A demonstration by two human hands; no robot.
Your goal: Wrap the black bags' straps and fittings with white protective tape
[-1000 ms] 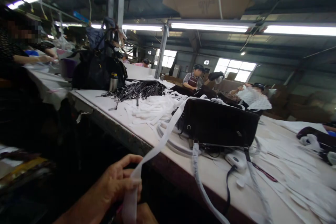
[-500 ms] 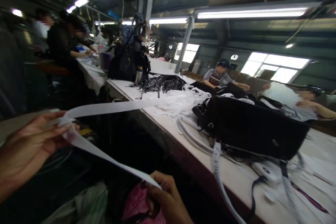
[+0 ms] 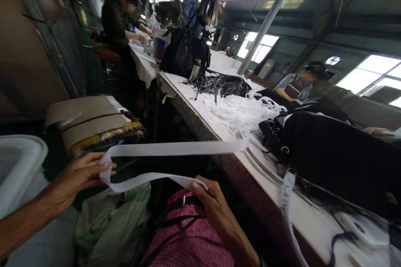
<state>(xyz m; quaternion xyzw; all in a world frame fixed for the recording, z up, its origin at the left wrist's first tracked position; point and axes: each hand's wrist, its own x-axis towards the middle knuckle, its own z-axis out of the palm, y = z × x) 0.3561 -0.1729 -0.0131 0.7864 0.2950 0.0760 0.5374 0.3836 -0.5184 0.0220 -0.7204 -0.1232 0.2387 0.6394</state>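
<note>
A long white fabric strap [image 3: 175,148] runs from the white table [image 3: 194,104] out to my left hand [image 3: 79,173], loops round its fingers and comes back to my right hand [image 3: 209,202]. My left hand is closed on the strap's bend, held out to the left over a green bag. Low over my red checked lap [image 3: 188,242], my right hand pinches the strap's other end. On the table lie a heap of white straps [image 3: 238,112] and a bundle of black straps [image 3: 222,85].
A black bag [image 3: 338,154] lies on the table at right, another black bag [image 3: 184,52] stands farther back. Cardboard-wrapped bundles [image 3: 90,121] sit on the left beside a white tub [image 3: 17,162]. Other people work along the table and across it.
My view has swung left and down. My left hand has drawn the strap out to the left, away from my right hand, which now rests low on my lap.
</note>
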